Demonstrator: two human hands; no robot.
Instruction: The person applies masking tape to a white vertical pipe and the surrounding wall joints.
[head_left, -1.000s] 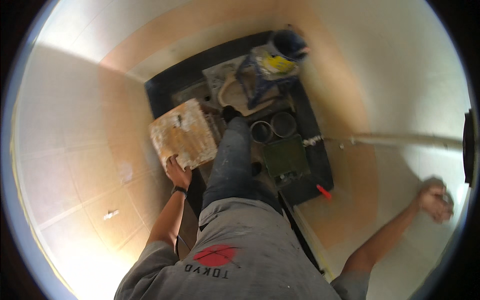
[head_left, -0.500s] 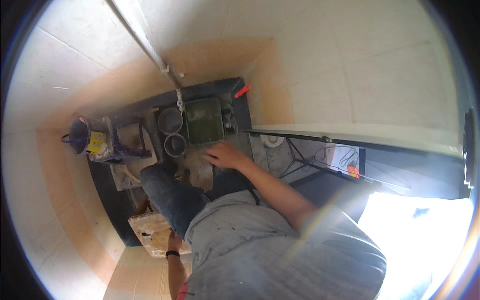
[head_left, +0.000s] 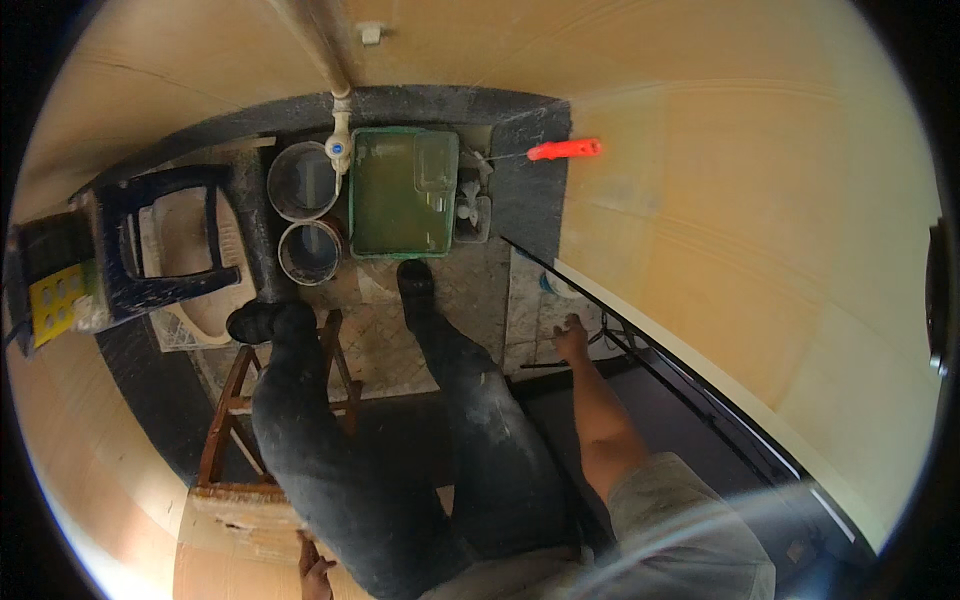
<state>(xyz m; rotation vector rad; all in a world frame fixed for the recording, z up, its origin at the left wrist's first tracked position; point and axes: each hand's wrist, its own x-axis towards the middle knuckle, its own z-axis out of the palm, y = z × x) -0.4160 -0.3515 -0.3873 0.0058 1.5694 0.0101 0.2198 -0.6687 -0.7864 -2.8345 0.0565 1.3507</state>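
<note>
Tiled walls (head_left: 710, 230) close in on a cramped corner, with a dirty tiled floor (head_left: 470, 300) underfoot. The largest loose thing is a paint-stained wooden stool (head_left: 245, 500), on the near left beside the left leg, its seat nearest and its legs reaching toward the floor; whether all of them bear weight cannot be told. Beyond it, on the far left, a dark blue plastic frame (head_left: 117, 250), perhaps a stool, stands over a beige squat toilet (head_left: 228, 315). Far centre, a green tub (head_left: 352, 200) of murky liquid sits right of two round buckets, the farther (head_left: 275, 195) slightly bigger than the nearer (head_left: 289, 265).

The left hand (head_left: 315, 574), near left, has its fingers at the near edge of the seat; how firmly they close on it cannot be told. The right hand (head_left: 572, 343), right of centre, is empty, its fingers loosely parted.

The step in hand looks like steadying or shifting the stool one-handed, with the right arm out for balance. Moving it further would call for a sure grip on the seat and legs kept clear of the left foot and nearer bucket. Smallest, far right, is a red tool handle (head_left: 565, 149).
</note>
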